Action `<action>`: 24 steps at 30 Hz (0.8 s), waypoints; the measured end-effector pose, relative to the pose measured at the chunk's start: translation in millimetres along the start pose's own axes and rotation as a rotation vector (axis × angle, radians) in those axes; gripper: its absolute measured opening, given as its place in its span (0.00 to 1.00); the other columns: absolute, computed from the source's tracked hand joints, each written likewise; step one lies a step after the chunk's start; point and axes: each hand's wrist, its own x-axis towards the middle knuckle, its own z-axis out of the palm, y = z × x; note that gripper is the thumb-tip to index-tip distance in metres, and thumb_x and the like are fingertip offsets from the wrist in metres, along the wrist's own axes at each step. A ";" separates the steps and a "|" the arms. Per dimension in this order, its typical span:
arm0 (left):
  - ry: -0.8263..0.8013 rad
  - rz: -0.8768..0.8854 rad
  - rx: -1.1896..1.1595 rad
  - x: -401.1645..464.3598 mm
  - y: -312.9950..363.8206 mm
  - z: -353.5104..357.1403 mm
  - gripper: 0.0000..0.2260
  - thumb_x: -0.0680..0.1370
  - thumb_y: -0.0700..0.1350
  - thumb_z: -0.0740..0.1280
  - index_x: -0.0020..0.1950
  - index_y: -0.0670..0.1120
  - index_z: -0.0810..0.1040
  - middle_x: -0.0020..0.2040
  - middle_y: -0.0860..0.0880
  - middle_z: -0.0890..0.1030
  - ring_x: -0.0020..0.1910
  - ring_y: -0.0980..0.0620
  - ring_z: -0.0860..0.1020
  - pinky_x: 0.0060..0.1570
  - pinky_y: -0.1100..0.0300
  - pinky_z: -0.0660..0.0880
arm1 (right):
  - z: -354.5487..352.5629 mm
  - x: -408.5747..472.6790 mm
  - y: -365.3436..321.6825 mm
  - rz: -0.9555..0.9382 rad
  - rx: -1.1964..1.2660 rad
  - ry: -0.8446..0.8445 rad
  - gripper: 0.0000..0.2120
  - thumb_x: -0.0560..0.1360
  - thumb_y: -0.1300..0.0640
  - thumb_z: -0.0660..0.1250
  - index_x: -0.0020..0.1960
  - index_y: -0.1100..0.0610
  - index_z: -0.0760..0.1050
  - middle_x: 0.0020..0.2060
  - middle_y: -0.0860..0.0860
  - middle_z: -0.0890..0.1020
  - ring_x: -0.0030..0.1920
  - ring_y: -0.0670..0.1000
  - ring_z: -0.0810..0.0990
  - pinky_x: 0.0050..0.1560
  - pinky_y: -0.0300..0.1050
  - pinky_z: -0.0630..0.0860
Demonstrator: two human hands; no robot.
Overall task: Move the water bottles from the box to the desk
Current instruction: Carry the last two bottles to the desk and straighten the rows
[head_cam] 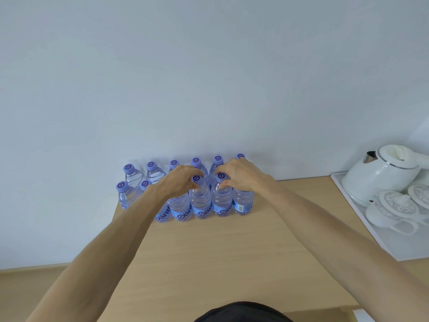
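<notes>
My left hand [180, 182] is curled over the neck of one water bottle [199, 201] in the front row, fingers [196, 185] pinching just under its purple cap. My right hand [241, 175] does the same on the bottle beside it [222, 198], thumb and fingers clamped round the neck below the cap. Both bottles stand upright on the worktop [220, 252], touching each other.

They belong to a cluster of water bottles [133, 175] set in two rows at twelve o'clock from me, tight against the wall [209, 77]. The back row runs from about eleven to one o'clock. My left forearm hides part of the front row, so I cannot count it for certain.

At two o'clock, well apart from the bottles, a white tray [362, 231] carries a white kettle [380, 173] and, nearer me, lidded white cups [392, 211].
</notes>
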 end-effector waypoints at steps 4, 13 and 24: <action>-0.030 -0.042 0.001 1.0 1.4 2.8 0.18 0.77 0.47 0.69 0.66 0.47 0.74 0.60 0.46 0.77 0.56 0.45 0.75 0.49 0.57 0.69 | -4.2 -6.7 18.1 0.013 0.050 0.002 0.28 0.72 0.40 0.70 0.68 0.50 0.70 0.55 0.49 0.78 0.57 0.52 0.73 0.52 0.45 0.67; 0.066 0.014 -0.061 26.3 54.6 12.6 0.19 0.78 0.50 0.68 0.67 0.47 0.73 0.60 0.47 0.76 0.56 0.45 0.76 0.51 0.53 0.73 | -8.8 -31.1 59.2 0.114 0.233 -0.091 0.21 0.73 0.50 0.72 0.65 0.50 0.74 0.49 0.47 0.74 0.48 0.49 0.74 0.47 0.42 0.70; 0.065 0.006 -0.077 35.7 56.5 18.1 0.15 0.76 0.48 0.71 0.60 0.44 0.76 0.57 0.46 0.79 0.52 0.46 0.77 0.45 0.59 0.68 | -3.6 -30.6 53.8 0.116 0.178 -0.063 0.21 0.74 0.50 0.71 0.65 0.53 0.73 0.51 0.49 0.75 0.51 0.53 0.76 0.51 0.49 0.74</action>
